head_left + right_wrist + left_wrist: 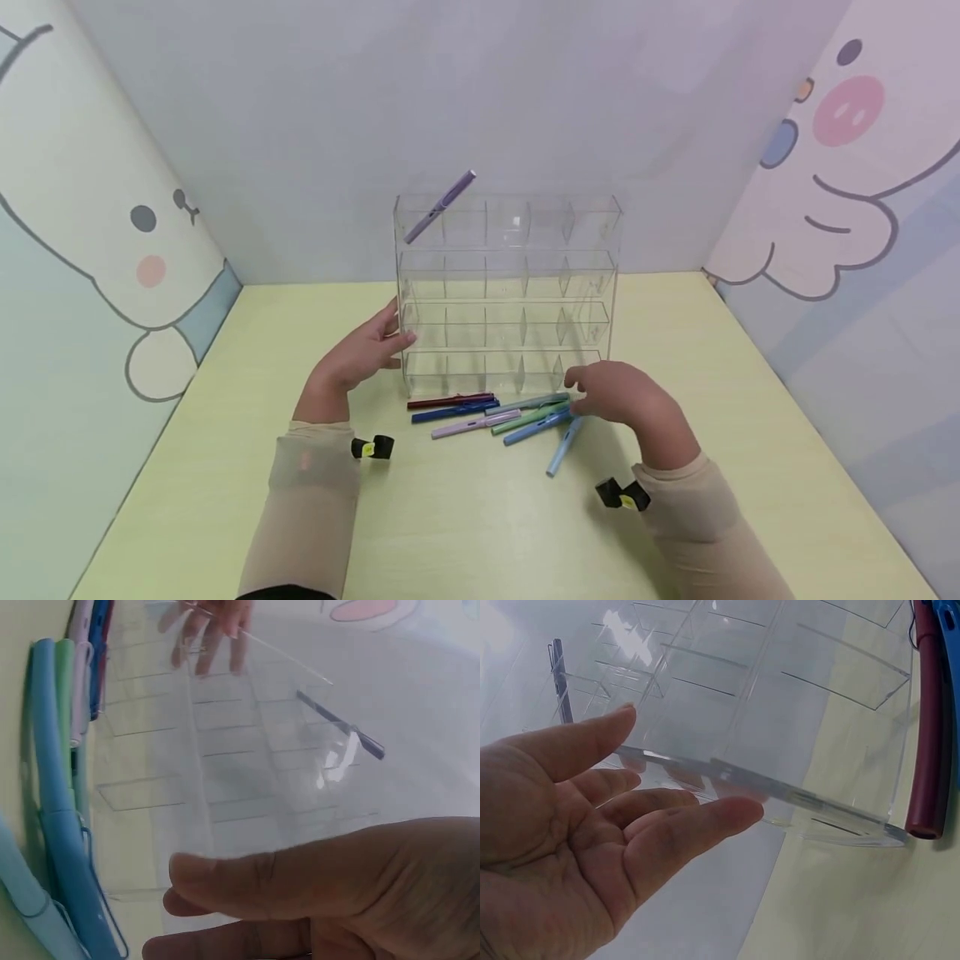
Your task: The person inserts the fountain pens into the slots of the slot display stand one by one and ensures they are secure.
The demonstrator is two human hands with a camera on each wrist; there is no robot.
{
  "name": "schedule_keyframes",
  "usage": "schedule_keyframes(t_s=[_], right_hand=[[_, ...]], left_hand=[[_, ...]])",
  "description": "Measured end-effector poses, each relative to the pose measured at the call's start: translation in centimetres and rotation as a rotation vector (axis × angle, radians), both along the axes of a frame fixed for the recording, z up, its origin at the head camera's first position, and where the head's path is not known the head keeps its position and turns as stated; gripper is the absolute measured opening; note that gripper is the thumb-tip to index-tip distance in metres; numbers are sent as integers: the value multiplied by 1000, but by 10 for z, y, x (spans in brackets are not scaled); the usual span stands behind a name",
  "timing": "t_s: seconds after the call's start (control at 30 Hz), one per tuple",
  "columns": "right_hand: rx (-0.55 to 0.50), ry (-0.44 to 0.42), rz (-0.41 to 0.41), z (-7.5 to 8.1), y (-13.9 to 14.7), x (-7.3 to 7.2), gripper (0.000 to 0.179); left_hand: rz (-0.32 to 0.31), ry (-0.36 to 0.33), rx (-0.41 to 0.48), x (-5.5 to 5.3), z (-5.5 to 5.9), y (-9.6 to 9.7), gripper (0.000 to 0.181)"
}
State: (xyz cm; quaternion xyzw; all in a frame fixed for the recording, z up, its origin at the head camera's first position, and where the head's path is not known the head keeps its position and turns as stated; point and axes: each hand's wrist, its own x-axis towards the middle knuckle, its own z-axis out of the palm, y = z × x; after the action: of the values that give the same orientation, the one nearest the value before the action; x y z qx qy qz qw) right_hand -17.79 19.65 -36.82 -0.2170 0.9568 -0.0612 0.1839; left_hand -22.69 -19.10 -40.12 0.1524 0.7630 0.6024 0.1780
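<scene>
A clear acrylic rack with several tiers of compartments stands upright on the table. My left hand is at the rack's left side, fingers loosely extended along the side panel and thumb apart; firm contact is hard to tell. My right hand hovers by the lower right corner, fingers slightly bent and nothing visible between them. A purple pen leans diagonally in the top-left compartment. In front of the rack lie a dark red pen, a dark blue pen, a lilac pen, a green pen and a blue pen.
A grey-green pen lies among the others, and a light blue pen points toward the near edge. The pale yellow table is bounded by a back wall and cartoon-printed side panels.
</scene>
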Motion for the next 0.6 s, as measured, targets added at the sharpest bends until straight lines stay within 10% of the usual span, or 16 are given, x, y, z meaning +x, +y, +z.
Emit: schedule_keyframes(t_s=[0.6], right_hand=[[219, 225, -34, -30, -35, 14, 5]], left_hand=[[1, 8, -12, 0, -1, 0, 71]])
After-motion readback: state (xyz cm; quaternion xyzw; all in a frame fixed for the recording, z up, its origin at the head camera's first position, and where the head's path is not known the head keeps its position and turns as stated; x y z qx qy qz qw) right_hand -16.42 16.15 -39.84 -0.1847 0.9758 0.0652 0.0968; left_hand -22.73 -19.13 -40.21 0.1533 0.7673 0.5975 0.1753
